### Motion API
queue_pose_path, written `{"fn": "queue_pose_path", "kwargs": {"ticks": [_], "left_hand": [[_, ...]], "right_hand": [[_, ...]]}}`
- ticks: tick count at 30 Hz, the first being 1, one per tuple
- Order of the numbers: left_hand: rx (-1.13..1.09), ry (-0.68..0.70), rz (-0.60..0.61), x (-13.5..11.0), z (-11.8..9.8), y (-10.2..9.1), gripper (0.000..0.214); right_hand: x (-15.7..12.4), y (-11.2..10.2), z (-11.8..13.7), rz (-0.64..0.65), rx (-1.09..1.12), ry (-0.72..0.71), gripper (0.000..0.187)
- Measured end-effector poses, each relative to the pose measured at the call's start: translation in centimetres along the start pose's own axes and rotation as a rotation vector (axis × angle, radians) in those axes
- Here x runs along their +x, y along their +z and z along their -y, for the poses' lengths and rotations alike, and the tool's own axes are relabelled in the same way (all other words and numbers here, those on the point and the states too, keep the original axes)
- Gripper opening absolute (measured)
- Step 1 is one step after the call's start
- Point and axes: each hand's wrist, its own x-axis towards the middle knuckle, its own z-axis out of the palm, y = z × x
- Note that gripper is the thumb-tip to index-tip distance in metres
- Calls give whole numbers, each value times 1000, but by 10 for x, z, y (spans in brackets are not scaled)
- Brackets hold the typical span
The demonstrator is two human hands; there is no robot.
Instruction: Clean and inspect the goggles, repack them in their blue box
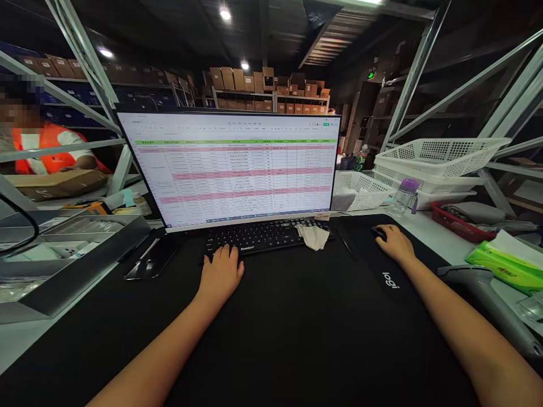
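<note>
My left hand (pixel 221 272) rests with its fingers spread on the lower left edge of a black keyboard (pixel 263 236). A black computer mouse (pixel 379 232) lies under my right hand (pixel 395 244), whose fingers curl over it on the black desk mat (pixel 288 322). Behind the keyboard stands a monitor (pixel 237 169) showing a spreadsheet with a green header row and several pink rows. A crumpled pale cloth (pixel 313 237) covers part of the keyboard's right side. Beside it lies a thin dark pen-like stick (pixel 345 243).
Left of the keyboard lie a black phone (pixel 151 259) and a grey tray (pixel 85 277). White baskets (pixel 441 157), a purple-capped bottle (pixel 403 198), a tissue pack (pixel 504 263) and a grey handheld scanner (pixel 487 294) stand at the right. A person in an orange vest (pixel 46 148) is behind a cardboard box (pixel 57 185).
</note>
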Motion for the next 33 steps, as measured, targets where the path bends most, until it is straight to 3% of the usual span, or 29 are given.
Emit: {"fn": "queue_pose_path", "kwargs": {"ticks": [24,33], "left_hand": [[14,8,5,1,1,-1,53],[-2,5,15,-3,-1,-4,50]], "right_hand": [[-7,-18,13,71,-43,32,49],[0,4,-12,0,-30,-43,54]]}}
